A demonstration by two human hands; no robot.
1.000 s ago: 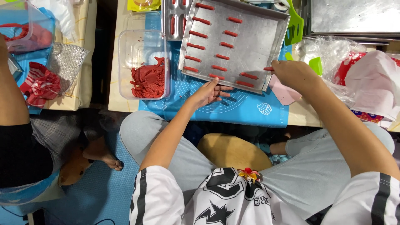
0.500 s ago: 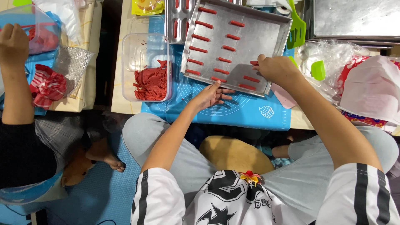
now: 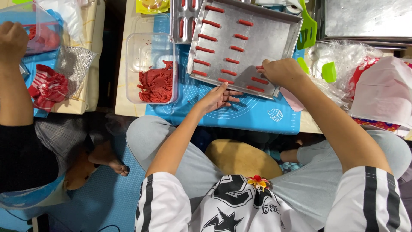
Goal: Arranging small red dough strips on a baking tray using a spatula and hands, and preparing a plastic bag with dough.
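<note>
Right hand (image 3: 281,72) pinching one red dough stick (image 3: 259,67) over the metal tray (image 3: 274,36), where twelve more sticks lie. Left hand (image 3: 216,98) open, flat on the blue mat (image 3: 257,114) against the tray's near edge. One clear tub (image 3: 152,47) of red dough left of the tray.

Left hand (image 3: 219,98) lies flat, fingers spread; right hand (image 3: 281,72) curls (fingertips pinched together), forearm extended.
</note>
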